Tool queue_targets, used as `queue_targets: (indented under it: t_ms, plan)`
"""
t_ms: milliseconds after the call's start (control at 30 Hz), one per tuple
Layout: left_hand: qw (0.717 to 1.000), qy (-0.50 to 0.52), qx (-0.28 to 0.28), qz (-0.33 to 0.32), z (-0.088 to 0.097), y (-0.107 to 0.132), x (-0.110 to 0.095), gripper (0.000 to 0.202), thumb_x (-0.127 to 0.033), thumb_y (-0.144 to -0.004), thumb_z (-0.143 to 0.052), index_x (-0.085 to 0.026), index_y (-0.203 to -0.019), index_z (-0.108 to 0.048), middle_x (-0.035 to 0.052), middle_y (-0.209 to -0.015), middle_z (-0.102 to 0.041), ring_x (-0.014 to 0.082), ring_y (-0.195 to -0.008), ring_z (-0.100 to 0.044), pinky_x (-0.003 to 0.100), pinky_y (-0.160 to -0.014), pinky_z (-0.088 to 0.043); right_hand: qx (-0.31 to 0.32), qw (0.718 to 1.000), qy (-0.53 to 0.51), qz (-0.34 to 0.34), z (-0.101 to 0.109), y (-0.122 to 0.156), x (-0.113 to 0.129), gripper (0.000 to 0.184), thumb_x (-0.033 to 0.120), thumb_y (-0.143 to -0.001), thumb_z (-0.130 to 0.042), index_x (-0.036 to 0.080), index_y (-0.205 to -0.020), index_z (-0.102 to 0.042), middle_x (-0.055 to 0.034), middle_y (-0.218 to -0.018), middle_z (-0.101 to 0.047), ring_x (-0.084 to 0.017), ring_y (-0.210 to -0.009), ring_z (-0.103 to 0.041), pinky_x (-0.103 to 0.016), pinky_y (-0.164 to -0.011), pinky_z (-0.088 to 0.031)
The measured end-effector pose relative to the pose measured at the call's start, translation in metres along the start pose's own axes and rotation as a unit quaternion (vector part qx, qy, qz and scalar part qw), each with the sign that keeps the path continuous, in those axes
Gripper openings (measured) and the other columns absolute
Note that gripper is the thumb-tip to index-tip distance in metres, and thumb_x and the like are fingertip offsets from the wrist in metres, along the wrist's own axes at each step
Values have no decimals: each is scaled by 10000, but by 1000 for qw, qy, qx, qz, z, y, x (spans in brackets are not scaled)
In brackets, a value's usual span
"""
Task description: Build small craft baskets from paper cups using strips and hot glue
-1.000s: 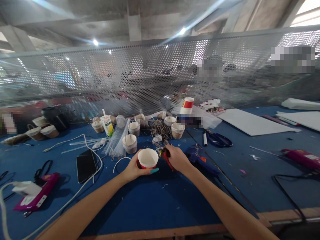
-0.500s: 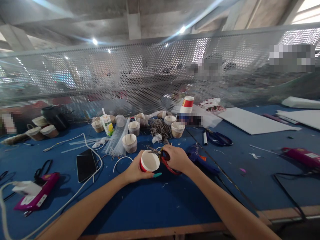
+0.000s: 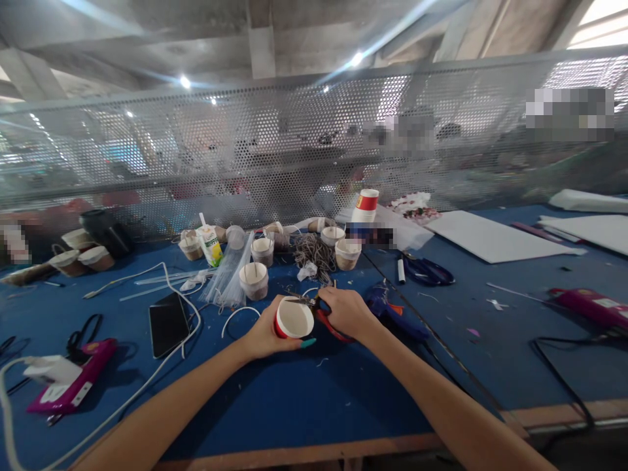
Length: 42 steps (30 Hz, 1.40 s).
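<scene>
My left hand holds a red paper cup with a white inside, tilted so its mouth faces me. My right hand grips red-handled scissors, and their blades lie across the cup's upper rim. Both hands hover just above the blue table, near its middle.
Behind the hands stand several paper cups, a bundle of brown twine, clear sticks, a drink carton and a blue glue gun. A black phone and white cable lie left; dark scissors and white boards lie right.
My left hand tipped the cup from upright toward me. My right hand brought the scissors up from beside the cup until the blades reached its rim.
</scene>
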<state>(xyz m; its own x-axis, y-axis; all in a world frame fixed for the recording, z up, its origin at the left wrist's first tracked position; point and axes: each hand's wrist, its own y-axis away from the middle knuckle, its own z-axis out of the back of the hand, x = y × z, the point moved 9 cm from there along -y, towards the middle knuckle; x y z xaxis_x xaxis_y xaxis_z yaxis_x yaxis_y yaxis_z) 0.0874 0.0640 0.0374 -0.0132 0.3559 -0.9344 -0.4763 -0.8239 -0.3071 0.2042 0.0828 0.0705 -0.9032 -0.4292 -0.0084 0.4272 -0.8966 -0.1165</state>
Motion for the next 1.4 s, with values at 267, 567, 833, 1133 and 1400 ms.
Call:
queue_targets:
  t_ms: [267,567,833,1133,1400]
  plan:
    - [1000,15,-1,-3,-2,1,-3,651,-293,-559,-772,-164,-1107,-446,74,-1064,-558,201,-977,-537,338,-882,-424,10,1000,6,-10,-2,0,-1,231,167,-754,-460,159,-923,-618,-75,-938,-676,-213,-851,-616,-251,-662,-376]
    - [1000,24,9,11,-2,3,6,625,-280,-563,-765,-173,-1083,-434,48,-1018,-561,183,-929,-539,336,-855,-432,12,1000,16,-4,-5,0,-1,238,175,-786,-447,152,-953,-614,-93,-959,-666,-211,-865,-610,-255,-690,-396]
    - [1000,9,2,21,-2,3,10,582,-284,-556,-762,-164,-1043,-467,46,-990,-575,181,-906,-551,312,-833,-439,1,999,20,33,-2,1,7,302,272,-828,-435,132,-1067,-555,-132,-997,-622,-227,-883,-602,-275,-705,-408]
    - [1000,14,17,11,-4,3,4,623,-292,-563,-753,-167,-1082,-432,46,-973,-559,172,-883,-538,302,-811,-435,22,999,40,26,-4,0,7,277,149,-817,-403,137,-1039,-567,-120,-979,-642,-223,-871,-612,-271,-679,-403]
    - [999,21,10,33,-3,4,11,669,-317,-548,-761,-178,-1103,-415,44,-978,-551,186,-900,-537,334,-836,-432,33,999,33,11,-4,0,6,270,87,-787,-400,134,-975,-588,-118,-934,-660,-220,-841,-618,-264,-653,-393]
